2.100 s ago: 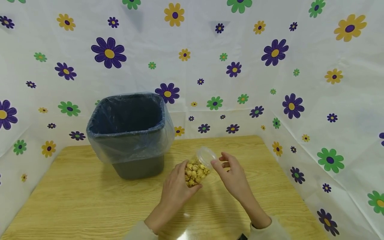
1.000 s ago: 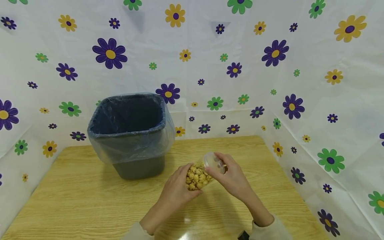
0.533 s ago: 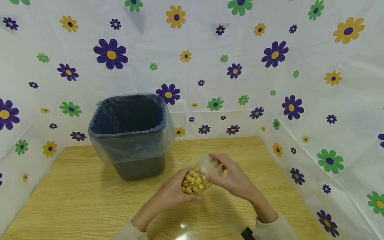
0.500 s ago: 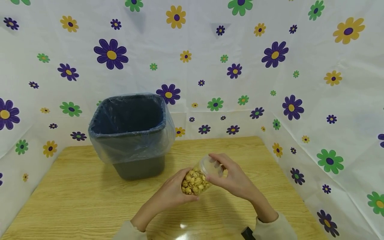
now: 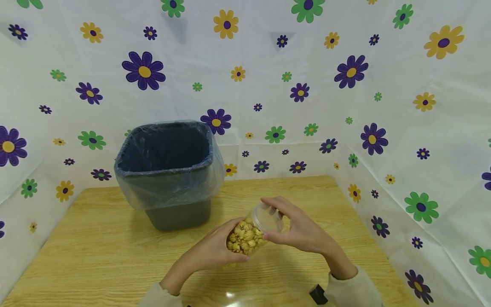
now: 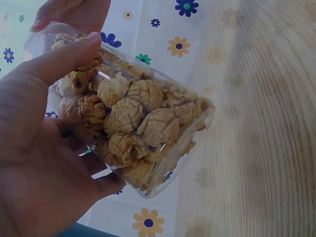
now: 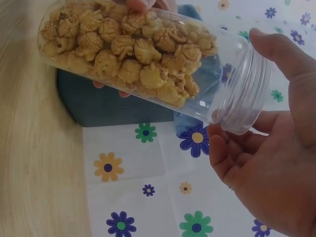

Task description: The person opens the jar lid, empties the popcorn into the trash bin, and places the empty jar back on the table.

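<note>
A clear plastic jar (image 5: 245, 239) of caramel-coloured popcorn is held tilted above the table, its lidded end pointing up and to the right. My left hand (image 5: 215, 249) grips the jar's body, thumb on the near side and fingers round the far side; the left wrist view shows the popcorn (image 6: 138, 111) through the wall. At the clear screw lid (image 7: 247, 94), my right hand (image 5: 303, 230) has its thumb on one side of the rim and curled fingers on the other. The lid sits on the jar's mouth, with a gap between it and the popcorn.
A dark grey trash bin (image 5: 178, 215) lined with a thin clear bag (image 5: 172, 189) stands at the back left of the wood-grain table (image 5: 96, 247). Flower-patterned white sheeting (image 5: 261, 55) hangs behind and at both sides. A small black object (image 5: 317, 294) is by the right sleeve.
My right hand has come from beside the lid to gripping it, and its fingers have shifted round the rim. Both hands and the jar have moved slightly down and left since one second ago.
</note>
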The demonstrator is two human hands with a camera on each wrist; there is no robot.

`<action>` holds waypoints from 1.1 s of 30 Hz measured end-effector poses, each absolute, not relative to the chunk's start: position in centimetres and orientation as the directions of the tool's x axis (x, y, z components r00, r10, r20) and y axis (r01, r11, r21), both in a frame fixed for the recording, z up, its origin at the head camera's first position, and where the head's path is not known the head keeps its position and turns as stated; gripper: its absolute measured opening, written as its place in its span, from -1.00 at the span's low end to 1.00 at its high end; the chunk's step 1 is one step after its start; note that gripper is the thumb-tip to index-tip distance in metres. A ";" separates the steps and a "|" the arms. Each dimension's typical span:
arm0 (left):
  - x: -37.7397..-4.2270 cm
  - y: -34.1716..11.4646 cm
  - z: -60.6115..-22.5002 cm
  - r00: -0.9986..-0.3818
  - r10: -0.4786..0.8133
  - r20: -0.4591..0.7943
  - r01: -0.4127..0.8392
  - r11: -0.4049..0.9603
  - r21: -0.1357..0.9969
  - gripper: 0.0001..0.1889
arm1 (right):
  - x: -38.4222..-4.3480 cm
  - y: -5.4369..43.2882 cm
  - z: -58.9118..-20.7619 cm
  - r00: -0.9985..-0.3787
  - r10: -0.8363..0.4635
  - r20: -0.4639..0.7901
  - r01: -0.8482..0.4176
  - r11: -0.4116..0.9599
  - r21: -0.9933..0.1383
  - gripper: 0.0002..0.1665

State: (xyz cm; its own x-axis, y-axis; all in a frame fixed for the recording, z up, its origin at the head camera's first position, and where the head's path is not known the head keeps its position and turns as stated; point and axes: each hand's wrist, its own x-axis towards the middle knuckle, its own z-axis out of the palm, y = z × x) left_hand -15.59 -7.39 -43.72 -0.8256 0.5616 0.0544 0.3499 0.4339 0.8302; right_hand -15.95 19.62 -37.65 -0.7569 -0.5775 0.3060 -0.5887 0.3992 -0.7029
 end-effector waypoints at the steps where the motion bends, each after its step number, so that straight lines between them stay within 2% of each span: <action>1: -15.6 -7.4 -43.7 -0.823 0.565 0.054 0.351 0.433 0.830 0.02 | -15.9 19.7 -37.6 -0.750 -0.585 0.309 -0.595 0.393 -0.702 -0.12; 14: -15.4 -8.1 -43.9 -0.797 0.601 0.059 0.376 0.418 0.827 -0.01 | -16.2 20.0 -37.8 -0.658 -0.662 0.359 -0.686 0.330 -0.648 -0.12; 20: -15.3 -8.7 -44.2 -0.802 0.593 0.067 0.377 0.417 0.827 0.00 | -16.4 20.1 -37.6 -0.639 -0.666 0.384 -0.707 0.313 -0.634 -0.10; 26: -15.1 -9.4 -44.2 -0.824 0.565 0.043 0.343 0.436 0.832 0.03 | -16.5 20.8 -37.5 -0.650 -0.649 0.396 -0.706 0.322 -0.631 -0.11; 33: -15.0 -10.3 -44.1 -0.844 0.536 0.035 0.323 0.453 0.831 0.04 | -16.6 21.7 -37.3 -0.691 -0.616 0.378 -0.674 0.361 -0.645 -0.13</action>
